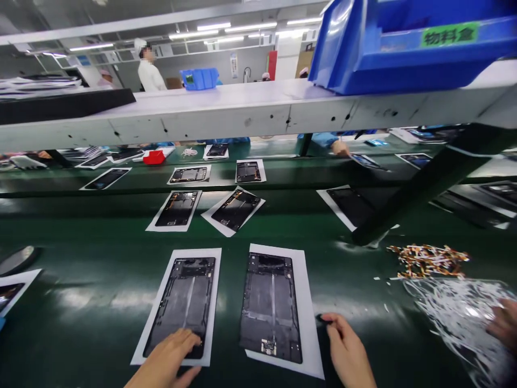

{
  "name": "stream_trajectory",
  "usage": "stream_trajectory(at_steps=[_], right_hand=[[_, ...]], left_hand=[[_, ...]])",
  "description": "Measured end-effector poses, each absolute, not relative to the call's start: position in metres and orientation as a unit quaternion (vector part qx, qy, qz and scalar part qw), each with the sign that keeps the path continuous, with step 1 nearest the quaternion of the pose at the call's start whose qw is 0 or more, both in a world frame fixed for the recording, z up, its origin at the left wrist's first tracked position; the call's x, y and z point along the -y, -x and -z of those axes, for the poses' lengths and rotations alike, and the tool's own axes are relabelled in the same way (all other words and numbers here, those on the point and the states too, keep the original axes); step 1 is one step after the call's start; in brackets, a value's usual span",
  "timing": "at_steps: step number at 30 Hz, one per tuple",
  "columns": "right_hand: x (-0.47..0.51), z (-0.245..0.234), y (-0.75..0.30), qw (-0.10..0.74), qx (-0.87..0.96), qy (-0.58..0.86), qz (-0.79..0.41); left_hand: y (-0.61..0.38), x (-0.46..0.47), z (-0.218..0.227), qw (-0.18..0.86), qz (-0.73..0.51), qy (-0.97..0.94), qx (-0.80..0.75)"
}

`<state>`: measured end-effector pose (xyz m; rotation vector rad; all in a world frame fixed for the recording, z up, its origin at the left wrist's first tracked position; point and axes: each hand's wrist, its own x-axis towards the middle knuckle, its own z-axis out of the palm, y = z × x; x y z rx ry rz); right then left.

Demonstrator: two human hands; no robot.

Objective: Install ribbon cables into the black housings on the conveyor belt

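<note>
My left hand [172, 357] rests on the lower end of a black tablet housing [180, 302], fingers together and lying over its edge, thumb apart. That housing lies on a white sheet [217, 269]. Beside it on the right, a second tablet housing [271, 307] with a small board at its near end sits askew on another white sheet [309, 302]. Just right of this sheet, my right hand [349, 350] pinches a small dark piece [322, 318] at its fingertips; the piece is too small to name.
More tablet housings [177, 209] lie on sheets along the green bench [105, 302]. At right are a pile of orange flex strips [430, 260], white scraps [464, 312], another person's hand [503, 322] and a dark slanted post [420, 186]. A shelf [242, 110] carrying a blue bin [407, 54] spans above.
</note>
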<state>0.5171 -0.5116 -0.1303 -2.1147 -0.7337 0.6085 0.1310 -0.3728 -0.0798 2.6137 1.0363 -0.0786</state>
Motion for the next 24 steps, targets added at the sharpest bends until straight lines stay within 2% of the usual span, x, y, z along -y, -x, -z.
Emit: stream_trajectory(at_steps=[3, 6, 10, 14, 19, 24], right_hand=[[0.505, 0.120, -0.510, 0.224, 0.343, 0.881, -0.235], [0.507, 0.110, -0.503, 0.161, 0.364, 0.883, -0.248], [0.526, 0.107, -0.491, 0.160, 0.382, 0.872, -0.262], [0.539, 0.110, -0.482, 0.182, 0.373, 0.877, -0.243], [0.543, 0.114, -0.488, 0.236, 0.361, 0.870, -0.238], [0.554, 0.128, -0.502, 0.282, 0.344, 0.841, -0.308]], left_hand=[[-0.199, 0.353, 0.049, 0.220, 0.012, -0.883, -0.415], [-0.268, 0.339, 0.048, 0.165, 0.032, -0.871, -0.463], [-0.306, 0.335, 0.070, 0.130, 0.088, -0.867, -0.472], [-0.304, 0.331, 0.082, 0.201, 0.070, -0.869, -0.446], [-0.318, 0.343, 0.079, 0.275, -0.011, -0.868, -0.412], [-0.307, 0.344, 0.069, 0.363, -0.122, -0.857, -0.345]])
